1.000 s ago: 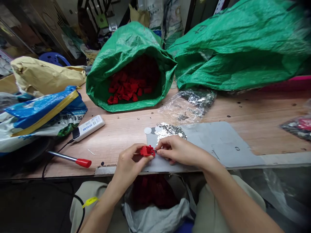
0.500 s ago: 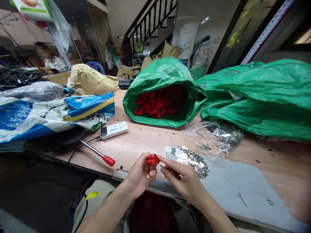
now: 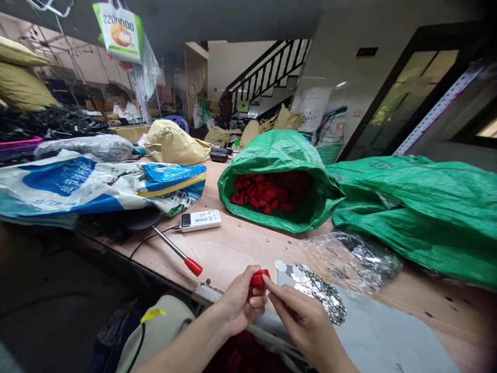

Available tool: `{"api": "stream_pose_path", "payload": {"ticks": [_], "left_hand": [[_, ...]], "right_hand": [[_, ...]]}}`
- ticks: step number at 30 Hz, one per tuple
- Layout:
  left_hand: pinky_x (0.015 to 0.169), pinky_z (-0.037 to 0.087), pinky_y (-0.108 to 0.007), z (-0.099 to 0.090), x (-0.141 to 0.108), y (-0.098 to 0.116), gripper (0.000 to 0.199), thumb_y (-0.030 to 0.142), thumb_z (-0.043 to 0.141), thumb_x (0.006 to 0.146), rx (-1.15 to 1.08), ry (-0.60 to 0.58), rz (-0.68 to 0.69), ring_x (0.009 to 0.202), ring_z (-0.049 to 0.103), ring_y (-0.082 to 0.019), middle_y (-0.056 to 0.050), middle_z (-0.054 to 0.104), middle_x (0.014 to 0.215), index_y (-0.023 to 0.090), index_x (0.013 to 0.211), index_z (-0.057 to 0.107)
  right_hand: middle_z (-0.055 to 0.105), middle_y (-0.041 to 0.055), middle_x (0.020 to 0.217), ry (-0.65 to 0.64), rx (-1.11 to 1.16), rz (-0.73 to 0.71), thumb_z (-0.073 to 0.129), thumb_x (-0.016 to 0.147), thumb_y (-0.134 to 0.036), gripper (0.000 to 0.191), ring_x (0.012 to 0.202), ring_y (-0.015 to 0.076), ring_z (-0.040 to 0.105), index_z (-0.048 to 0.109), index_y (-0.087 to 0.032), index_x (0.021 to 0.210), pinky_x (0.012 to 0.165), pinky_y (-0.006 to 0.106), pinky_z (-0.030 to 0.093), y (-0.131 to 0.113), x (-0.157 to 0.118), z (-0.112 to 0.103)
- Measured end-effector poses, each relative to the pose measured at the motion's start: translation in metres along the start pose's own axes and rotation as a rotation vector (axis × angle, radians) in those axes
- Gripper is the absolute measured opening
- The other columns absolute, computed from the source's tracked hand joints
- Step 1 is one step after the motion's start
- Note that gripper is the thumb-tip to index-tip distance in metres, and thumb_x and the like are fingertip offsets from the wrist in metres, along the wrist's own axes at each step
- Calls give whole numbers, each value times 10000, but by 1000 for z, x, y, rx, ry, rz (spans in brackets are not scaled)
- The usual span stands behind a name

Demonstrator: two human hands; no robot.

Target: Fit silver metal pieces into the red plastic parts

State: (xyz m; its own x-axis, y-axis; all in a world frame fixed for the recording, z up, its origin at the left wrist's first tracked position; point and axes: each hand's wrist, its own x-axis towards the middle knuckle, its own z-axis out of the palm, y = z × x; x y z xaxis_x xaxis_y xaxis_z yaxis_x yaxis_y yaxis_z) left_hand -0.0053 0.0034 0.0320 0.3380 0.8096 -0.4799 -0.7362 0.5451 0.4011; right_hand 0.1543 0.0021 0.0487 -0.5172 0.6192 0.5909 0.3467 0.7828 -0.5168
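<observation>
My left hand is closed around a small red plastic part, pinching it between thumb and fingers. My right hand meets it from the right, with the index fingertip against the part's near side. Its other fingers are curled round a thin metal tool, whose shaft showed half a second ago and is now almost wholly hidden. Just beyond the right hand lies a pile of small shiny metal pieces on a grey sheet. More red parts fill the mouth of a green woven sack.
A lever with a red grip juts over the table's front left. Behind it lies a white device with a cable. A clear plastic bag of metal pieces and another green sack stand right. A person sits far left.
The camera view has tilted up and swung left, so everything sits lower and further right. My right index finger now presses on the red part, and the tool's shaft has gone from sight.
</observation>
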Motion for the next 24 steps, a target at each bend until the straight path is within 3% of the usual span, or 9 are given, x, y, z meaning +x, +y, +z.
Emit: {"api": "stream_pose_path", "payload": {"ticks": [4, 8, 12, 20, 24], "left_hand": [[369, 170, -137, -3, 1, 1, 372, 431, 742, 718, 5, -69, -13, 341, 262, -8, 118, 360, 471, 171, 657, 483], [385, 175, -151, -3, 3, 0, 400, 454, 708, 736, 25, -84, -17, 346, 228, -6, 118, 332, 471, 174, 616, 449], [392, 145, -159, -2, 2, 0, 369, 452, 695, 748, 40, -100, -37, 345, 222, -12, 120, 329, 482, 175, 651, 472], [393, 75, -172, -6, 3, 1, 444, 462, 713, 720, 63, -177, -37, 354, 146, -16, 138, 228, 454, 200, 596, 377], [388, 72, -172, -9, 3, 1, 454, 465, 714, 719, 51, -200, -13, 355, 126, -20, 141, 205, 441, 205, 596, 363]], "right_hand": [[640, 19, 704, 57, -104, -1, 512, 966, -122, 418, 566, 132, 599, 640, -259, 1339, 523, 209, 483, -10, 0, 1], [755, 55, 949, -29, -58, 63, 522, 968, -149, 435, 762, 168, 716, 608, -287, 1371, 667, 228, 566, -15, -2, 4], [754, 55, 1119, 18, -64, 138, 552, 966, -190, 377, 886, 196, 742, 651, -291, 1316, 749, 242, 586, -14, -5, 8], [749, 55, 860, 50, -55, 155, 540, 973, -237, 295, 722, 183, 700, 740, -259, 1189, 656, 251, 570, -22, -1, 7], [708, 65, 788, 96, 25, 330, 562, 967, -336, 310, 718, 199, 680, 742, -223, 1192, 657, 284, 576, -25, 1, 12]]}}
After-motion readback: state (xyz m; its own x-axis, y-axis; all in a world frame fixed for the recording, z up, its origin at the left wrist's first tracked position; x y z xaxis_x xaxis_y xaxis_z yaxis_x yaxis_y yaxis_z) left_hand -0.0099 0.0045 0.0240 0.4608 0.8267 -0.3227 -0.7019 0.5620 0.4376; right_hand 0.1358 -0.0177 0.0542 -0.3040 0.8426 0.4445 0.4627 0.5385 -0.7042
